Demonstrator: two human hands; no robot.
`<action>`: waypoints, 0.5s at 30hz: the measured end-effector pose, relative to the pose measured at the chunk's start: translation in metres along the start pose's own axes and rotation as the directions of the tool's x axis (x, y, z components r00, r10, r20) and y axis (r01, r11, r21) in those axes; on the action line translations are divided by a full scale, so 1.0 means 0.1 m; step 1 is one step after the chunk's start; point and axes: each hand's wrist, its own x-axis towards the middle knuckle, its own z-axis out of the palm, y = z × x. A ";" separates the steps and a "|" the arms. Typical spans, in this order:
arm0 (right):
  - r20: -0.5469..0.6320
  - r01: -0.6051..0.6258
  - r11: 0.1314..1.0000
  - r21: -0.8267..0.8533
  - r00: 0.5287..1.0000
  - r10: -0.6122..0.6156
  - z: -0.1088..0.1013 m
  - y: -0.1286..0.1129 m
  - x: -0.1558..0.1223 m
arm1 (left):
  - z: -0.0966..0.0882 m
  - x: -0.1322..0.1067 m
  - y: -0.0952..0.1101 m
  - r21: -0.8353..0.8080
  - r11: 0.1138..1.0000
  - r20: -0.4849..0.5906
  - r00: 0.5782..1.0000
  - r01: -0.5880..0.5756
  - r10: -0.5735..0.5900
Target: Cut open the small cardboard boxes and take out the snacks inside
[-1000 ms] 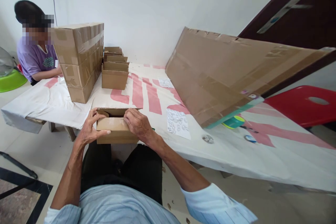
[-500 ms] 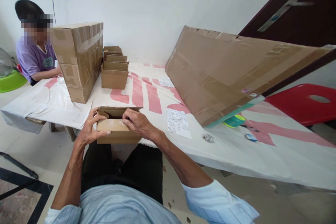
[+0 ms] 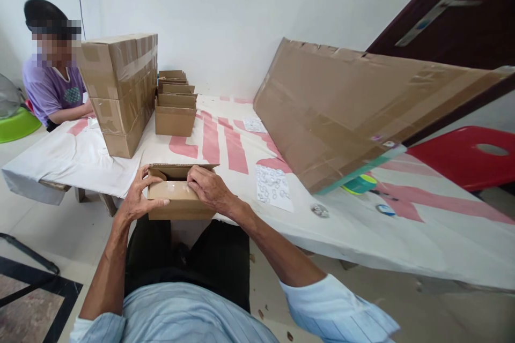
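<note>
A small open cardboard box (image 3: 177, 204) rests at the near edge of the cloth-covered table (image 3: 64, 161), right in front of me. My left hand (image 3: 137, 198) grips its left end, thumb laid across the front flap and fingers curled over the top corner. My right hand (image 3: 207, 187) is closed over the right part of the front flap, fingers pressing on a strip of clear tape there. The box's back flap stands open behind my fingers.
A stack of taped cartons (image 3: 120, 91) and a row of small open boxes (image 3: 176, 110) stand farther back. A large flattened carton (image 3: 341, 112) leans at the right, over a green tape roll (image 3: 358, 184). A printed sheet (image 3: 273, 187) lies nearby. Another person (image 3: 54, 80) sits at the far left.
My right hand has slid slightly left along the front flap. The box and my left hand have stayed put.
</note>
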 end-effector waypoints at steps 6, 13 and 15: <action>-0.164 0.013 0.986 0.166 0.986 0.015 0.02 0.00 -0.09 | -0.01 0.05 -0.02 -0.032 0.999 0.018 1.000 0.005 -0.004; -0.170 -0.070 0.948 0.310 0.977 0.128 -0.02 -0.03 -0.15 | -0.04 0.08 -0.05 -0.048 0.999 0.023 1.000 -0.011 0.012; -0.157 -0.107 0.937 0.332 0.974 0.166 -0.04 -0.03 -0.15 | -0.04 0.08 -0.05 -0.054 0.998 0.020 1.000 -0.014 0.015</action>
